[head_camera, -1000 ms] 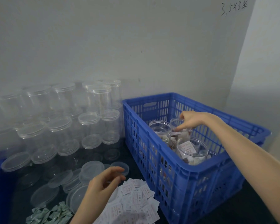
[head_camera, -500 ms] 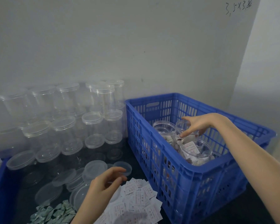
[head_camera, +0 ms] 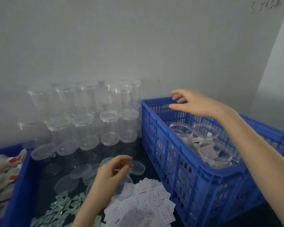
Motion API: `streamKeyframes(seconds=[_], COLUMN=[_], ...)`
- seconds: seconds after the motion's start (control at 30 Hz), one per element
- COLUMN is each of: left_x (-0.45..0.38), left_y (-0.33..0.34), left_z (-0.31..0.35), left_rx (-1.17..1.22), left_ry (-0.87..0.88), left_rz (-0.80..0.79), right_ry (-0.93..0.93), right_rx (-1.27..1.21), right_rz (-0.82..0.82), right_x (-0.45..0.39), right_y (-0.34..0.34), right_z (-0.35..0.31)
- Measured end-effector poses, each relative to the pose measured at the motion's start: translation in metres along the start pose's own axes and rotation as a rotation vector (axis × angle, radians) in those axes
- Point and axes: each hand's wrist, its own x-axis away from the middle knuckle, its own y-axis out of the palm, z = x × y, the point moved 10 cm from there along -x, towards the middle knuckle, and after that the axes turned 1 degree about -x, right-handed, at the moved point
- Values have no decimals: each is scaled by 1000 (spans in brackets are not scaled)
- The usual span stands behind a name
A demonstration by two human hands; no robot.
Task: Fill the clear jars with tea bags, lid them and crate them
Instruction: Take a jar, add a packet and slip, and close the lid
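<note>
A blue crate on the right holds several clear jars stuffed with tea bags; the nearest filled jar has no lid on. My right hand hovers above the crate's far rim, fingers spread and holding nothing. Low in the middle, my left hand pinches the edge of a clear lid just above a heap of white tea bags. Stacked empty clear jars stand against the wall to the left of the crate.
Loose clear lids lie on the dark table in front of the empty jars. Green sachets are piled at the near edge. A blue bin at far left holds white and red packets. A grey wall is close behind.
My right hand has risen out of the crate, away from the jars, toward the far rim, and opened. My left hand has closed its fingers on a clear lid.
</note>
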Motion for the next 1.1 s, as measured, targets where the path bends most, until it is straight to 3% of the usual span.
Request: streamKeyframes(seconds=[0.2, 0.37, 0.43, 0.6, 0.83, 0.9, 1.1], left_x=[-12, -21, -22, -19, -15, -15, -17], left_y=[-42, -69, -82, -116, -114, -112, -111], left_z=[-16, -59, -72, -88, -100, -103, -108], left_rx=[-148, -227, -232, -158, -141, -164, -185], left_ry=[-35, -186, -236, -311, -301, -294, -271], left_rz=[169, 261, 303, 413, 373, 362, 353], right_ry=[-242, -230, -199, -122, -105, -11, 142], right_rx=[28, 89, 60, -132, -209, -246, -485], right_rz=[-378, -508, -443, -88, 739, 771, 651], right_x=[-1, -19, -32, -64, -83, -100, -141], right_y=[95, 169, 185, 191, 113, 106, 135], right_z=[-124, -148, -144, -129, -118, -105, -72])
